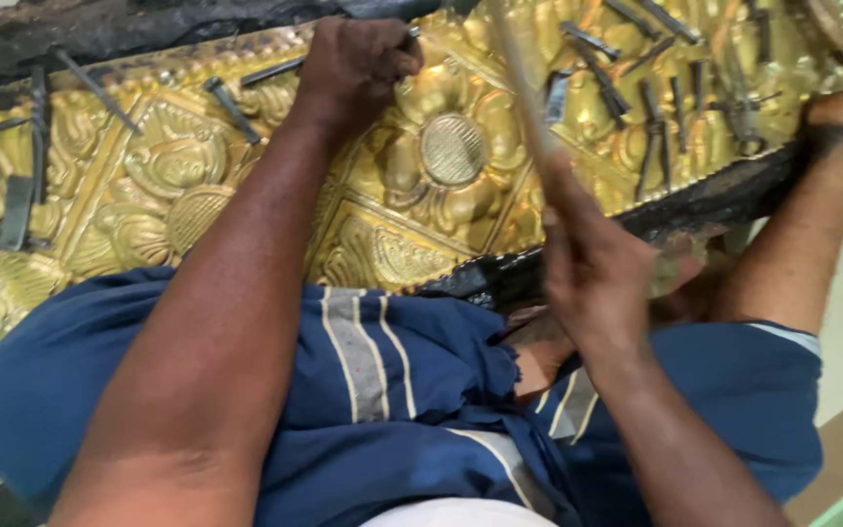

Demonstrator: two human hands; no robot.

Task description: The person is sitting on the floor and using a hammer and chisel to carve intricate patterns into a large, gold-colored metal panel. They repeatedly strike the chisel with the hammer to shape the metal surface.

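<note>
While motion blurs it, right hand [592, 278] fingers grip wooden handle [524, 107], left hand [358, 68] fist hides punch on brass panel [382, 185]

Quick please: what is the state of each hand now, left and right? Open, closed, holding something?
Left hand: closed on a dark metal punch set against the embossed brass sheet.
Right hand: closed, grip around a blurred wooden handle.

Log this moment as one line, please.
left hand: gripping punch on brass sheet | right hand: holding wooden handle, blurred | loose punches: on sheet
</note>
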